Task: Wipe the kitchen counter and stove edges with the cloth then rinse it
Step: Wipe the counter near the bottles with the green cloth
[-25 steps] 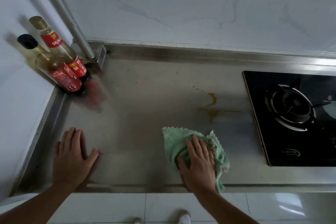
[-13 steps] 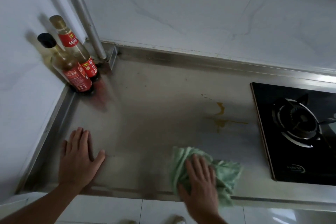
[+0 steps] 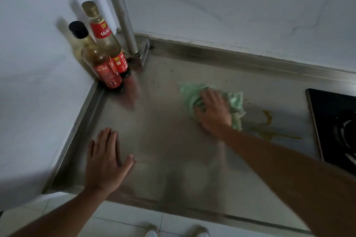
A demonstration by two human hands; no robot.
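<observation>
While I lean over it, the steel desk (image 3: 173, 159) fills most of my view, a brushed metal sheet with a raised lip at the back and along the left side, set into the corner of two pale marbled walls (image 3: 231, 5). At the far right edge sits the black glass stove (image 3: 331, 121), only partly in view, its burner ring cut off by the frame. A grey pipe (image 3: 123, 15) rises out of the back corner. My right arm reaches diagonally across the metal, and my right hand (image 3: 212, 113) lies palm down with fingers spread, pressing on the green cloth (image 3: 236, 104) rather than gripping it; the cloth is bunched under and around the hand, out toward the middle back of the desk, well apart from the stove. My left hand (image 3: 106, 159) lies flat and open on the bare metal near the front left, holding nothing. Two sauce bottles stand upright and touching in the left back corner: the black-capped bottle (image 3: 100, 63) in front, the gold-capped bottle (image 3: 107, 40) behind it. Just right of the cloth a brownish-yellow spill (image 3: 268, 119) streaks the metal toward the stove
</observation>
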